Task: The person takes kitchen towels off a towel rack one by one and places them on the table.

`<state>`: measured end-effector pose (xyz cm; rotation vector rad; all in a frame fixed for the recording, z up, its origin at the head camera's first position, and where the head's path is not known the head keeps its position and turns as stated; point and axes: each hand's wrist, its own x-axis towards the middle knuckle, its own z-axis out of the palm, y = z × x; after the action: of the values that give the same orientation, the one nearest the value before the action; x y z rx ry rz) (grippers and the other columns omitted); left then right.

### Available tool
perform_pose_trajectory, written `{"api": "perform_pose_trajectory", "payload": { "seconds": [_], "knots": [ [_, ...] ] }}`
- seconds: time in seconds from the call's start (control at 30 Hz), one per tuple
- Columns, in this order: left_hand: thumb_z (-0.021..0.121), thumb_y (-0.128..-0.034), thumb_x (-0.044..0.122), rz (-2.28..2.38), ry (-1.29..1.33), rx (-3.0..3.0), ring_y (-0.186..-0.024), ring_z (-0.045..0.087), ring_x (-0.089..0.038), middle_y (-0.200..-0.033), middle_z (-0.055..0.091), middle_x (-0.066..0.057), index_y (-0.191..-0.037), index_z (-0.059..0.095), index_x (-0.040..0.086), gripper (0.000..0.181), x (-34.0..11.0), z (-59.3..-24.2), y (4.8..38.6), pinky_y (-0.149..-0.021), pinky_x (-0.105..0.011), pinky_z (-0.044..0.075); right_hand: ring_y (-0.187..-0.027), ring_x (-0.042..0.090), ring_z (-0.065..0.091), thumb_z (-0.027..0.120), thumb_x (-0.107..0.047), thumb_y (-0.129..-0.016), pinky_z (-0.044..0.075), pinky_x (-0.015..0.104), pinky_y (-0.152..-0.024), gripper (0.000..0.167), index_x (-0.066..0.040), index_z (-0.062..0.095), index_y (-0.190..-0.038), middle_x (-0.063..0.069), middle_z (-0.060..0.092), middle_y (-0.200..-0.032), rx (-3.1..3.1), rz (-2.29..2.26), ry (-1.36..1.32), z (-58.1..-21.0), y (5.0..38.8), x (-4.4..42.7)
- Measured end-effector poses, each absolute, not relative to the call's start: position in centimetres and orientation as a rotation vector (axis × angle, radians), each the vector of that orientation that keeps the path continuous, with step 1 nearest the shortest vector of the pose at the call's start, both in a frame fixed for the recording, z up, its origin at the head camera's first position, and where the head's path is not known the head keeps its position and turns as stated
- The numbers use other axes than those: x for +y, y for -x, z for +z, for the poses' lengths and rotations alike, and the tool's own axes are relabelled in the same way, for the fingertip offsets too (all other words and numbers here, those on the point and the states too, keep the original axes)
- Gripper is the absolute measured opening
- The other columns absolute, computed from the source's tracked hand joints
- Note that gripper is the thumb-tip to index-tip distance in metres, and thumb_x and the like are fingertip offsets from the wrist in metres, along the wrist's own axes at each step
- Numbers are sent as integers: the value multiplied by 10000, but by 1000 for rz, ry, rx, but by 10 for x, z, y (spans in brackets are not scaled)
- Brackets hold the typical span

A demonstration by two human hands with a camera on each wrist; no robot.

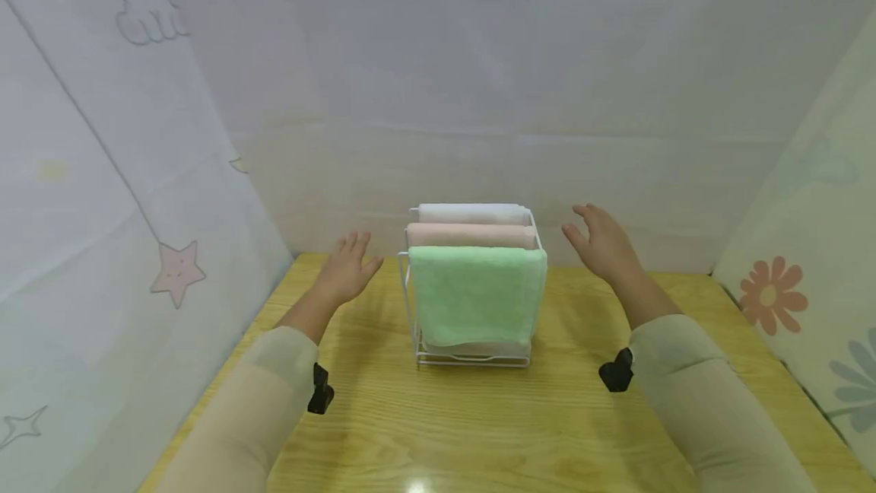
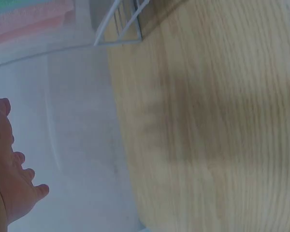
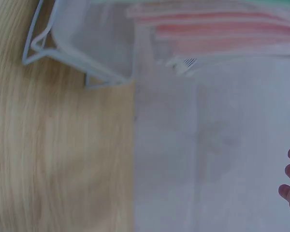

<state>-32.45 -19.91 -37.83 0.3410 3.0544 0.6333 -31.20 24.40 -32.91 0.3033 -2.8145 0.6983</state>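
A white wire rack (image 1: 472,361) stands on the table with three folded towels hung over its bars. The green towel (image 1: 475,295) hangs in front, the pink towel (image 1: 471,235) behind it, and the white towel (image 1: 471,213) at the back. My left hand (image 1: 345,268) is held in the air to the left of the rack, fingers extended, touching nothing. On the rack's other side, my right hand (image 1: 602,242) hovers with its fingers apart from the towels. In the right wrist view, a small striped tag shows below the pink towel (image 3: 222,36).
The wooden table (image 1: 438,432) lies under the rack. White cloth (image 1: 438,82) hangs behind it, and printed cloth walls stand at both sides, with a star (image 1: 178,272) on the left and a flower (image 1: 773,295) on the right. Black wrist devices (image 1: 617,371) sit at both sleeves.
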Motion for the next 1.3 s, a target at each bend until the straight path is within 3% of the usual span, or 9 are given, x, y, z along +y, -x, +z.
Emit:
{"api": "perform_pose_trajectory", "payload": {
  "seconds": [0.13, 0.3, 0.57, 0.93, 1.3],
  "knots": [
    [344, -1061, 433, 890, -426, 2997, -1491, 27, -457, -1632, -6, -240, -1565, 66, 16, 711, -199, -389, 315, -1201, -628, 79, -1448, 447, 231, 366, -463, -1047, 228, 640, -1158, 631, -39, 317, -1513, 233, 272, -1579, -2744, 906, -362, -315, 302, 233],
    [349, -1050, 480, 1074, -464, 2886, -1481, 150, -442, -1643, 45, -198, -1569, 22, 35, 758, -196, -405, 299, -1206, -608, 127, -1456, 450, 221, 399, -492, -1030, 238, 648, -1155, 625, -131, 302, -1532, 179, 228, -1612, -2739, 1198, -367, -303, 287, 221],
    [351, -1046, 496, 1258, -384, 2744, -1484, 135, -446, -1646, 87, -173, -1585, 2, 139, 735, -192, -429, 274, -1174, -655, 150, -1423, 483, 269, 444, -502, -1014, 253, 648, -1150, 611, -160, 350, -1512, 168, 278, -1594, -2715, 1295, -419, -293, 270, 204],
    [440, -1055, 327, 1521, -394, 2604, -1450, 272, -423, -1588, 274, -211, -1571, 124, 76, 655, -176, -460, 250, -1183, -575, 258, -1375, 393, 377, 488, -471, -1007, 331, 590, -1131, 584, -123, 410, -1469, 134, 409, -1512, -2704, 1220, -538, -283, 255, 183],
    [518, -1027, 269, 1717, -301, 2466, -1357, 411, -418, -1512, 394, -228, -1534, 250, 51, 613, -161, -483, 230, -1120, -581, 361, -1158, 292, 517, 587, -269, -991, 458, 501, -994, 462, -50, 510, -1390, 157, 578, -1313, -2609, 1045, -712, -283, 248, 163]
  ]
}}
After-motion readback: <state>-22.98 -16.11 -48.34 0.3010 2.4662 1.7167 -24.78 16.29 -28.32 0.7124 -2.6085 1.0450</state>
